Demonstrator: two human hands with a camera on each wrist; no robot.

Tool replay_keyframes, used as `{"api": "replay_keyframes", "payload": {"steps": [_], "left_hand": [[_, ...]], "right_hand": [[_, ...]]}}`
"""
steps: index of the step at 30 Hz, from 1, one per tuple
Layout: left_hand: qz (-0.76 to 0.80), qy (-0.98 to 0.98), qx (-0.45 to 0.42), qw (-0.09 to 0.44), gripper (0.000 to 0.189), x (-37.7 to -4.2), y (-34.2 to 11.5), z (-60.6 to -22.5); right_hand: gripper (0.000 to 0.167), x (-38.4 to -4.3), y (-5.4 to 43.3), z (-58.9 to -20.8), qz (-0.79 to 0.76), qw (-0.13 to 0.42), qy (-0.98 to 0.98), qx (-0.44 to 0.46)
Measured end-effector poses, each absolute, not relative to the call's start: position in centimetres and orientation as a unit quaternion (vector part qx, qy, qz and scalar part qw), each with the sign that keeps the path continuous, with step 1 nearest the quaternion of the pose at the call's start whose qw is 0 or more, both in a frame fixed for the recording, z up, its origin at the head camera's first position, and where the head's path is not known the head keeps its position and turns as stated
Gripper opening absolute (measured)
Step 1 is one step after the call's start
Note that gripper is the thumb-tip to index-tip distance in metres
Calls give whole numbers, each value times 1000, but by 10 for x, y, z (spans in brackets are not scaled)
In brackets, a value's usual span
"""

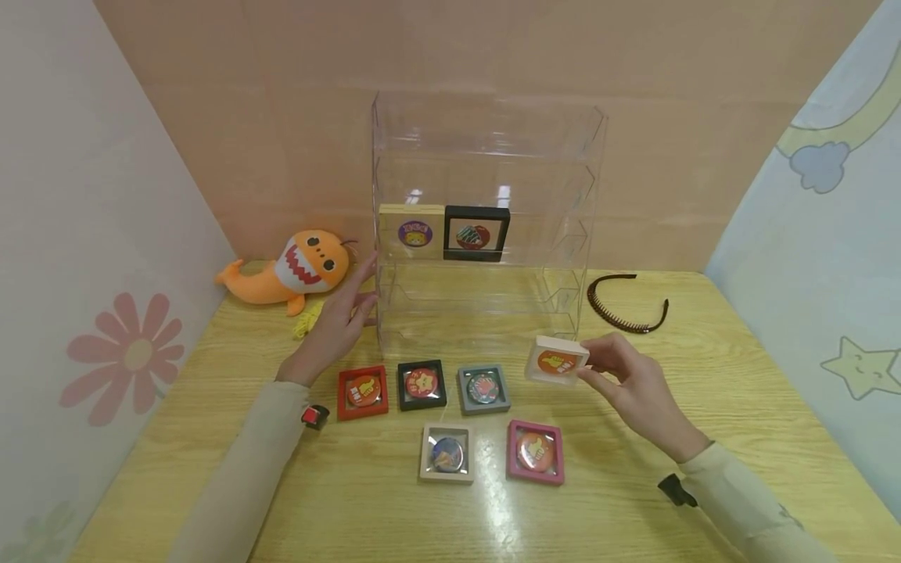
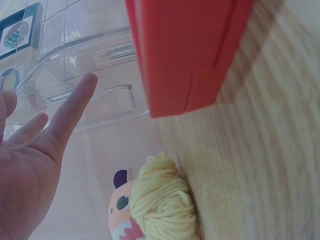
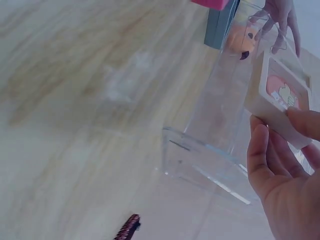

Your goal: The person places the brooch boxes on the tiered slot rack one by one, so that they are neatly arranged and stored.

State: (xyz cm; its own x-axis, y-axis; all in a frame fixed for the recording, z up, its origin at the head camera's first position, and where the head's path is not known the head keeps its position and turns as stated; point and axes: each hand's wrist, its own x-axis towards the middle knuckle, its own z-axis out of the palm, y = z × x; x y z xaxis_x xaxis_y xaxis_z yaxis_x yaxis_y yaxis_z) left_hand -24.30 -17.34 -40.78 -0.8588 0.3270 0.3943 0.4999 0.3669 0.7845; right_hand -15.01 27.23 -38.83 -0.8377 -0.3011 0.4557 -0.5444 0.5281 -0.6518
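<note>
A clear acrylic display rack (image 1: 486, 313) with several tiers stands at the back of the table. My left hand (image 1: 339, 317) has its fingers extended against the rack's left side. In front of the rack's lower right, my right hand (image 1: 637, 387) pinches a white square frame (image 1: 558, 360) with an orange thumbs-up badge, thumb on the face and fingers behind. Two frames sit side by side on a middle tier: a cream one (image 1: 411, 232) with a purple bear badge and a black one (image 1: 476, 234) with a red and green badge.
On the table lie a red frame (image 1: 362, 392), a black star frame (image 1: 421, 385), a grey frame (image 1: 484, 389), a beige frame (image 1: 446, 453) and a pink frame (image 1: 536, 453). An orange plush shark (image 1: 281, 274) and yellow yarn (image 2: 164, 200) sit left, a brown headband (image 1: 619, 319) right.
</note>
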Motion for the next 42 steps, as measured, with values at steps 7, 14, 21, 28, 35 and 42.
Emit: {"api": "replay_keyframes", "payload": {"steps": [7,14,21,28,35,42], "left_hand": [[-508,-819,-252,85,64,-241,-174,-409],[-515,-816,-252,76,64,-240,-173,-407],[-508,-820,-250,77,64,-242,-172,-407],[-501,-820,-261,91,65,-243,-172,-408],[-494,-819,-275,102,65,-245,-173,-408],[-493,-820,-273,106,64,-244,-173,-407]], "right_hand": [[41,-157,257,-376,404,165,-855,281],[40,-167,238,-367,422,162,-841,298],[40,-180,216,-365,436,153,-828,318],[36,-194,196,-360,459,154,-810,329],[36,-212,179,-359,452,155,-810,339],[33,-227,162,-355,446,147,-813,343]]}}
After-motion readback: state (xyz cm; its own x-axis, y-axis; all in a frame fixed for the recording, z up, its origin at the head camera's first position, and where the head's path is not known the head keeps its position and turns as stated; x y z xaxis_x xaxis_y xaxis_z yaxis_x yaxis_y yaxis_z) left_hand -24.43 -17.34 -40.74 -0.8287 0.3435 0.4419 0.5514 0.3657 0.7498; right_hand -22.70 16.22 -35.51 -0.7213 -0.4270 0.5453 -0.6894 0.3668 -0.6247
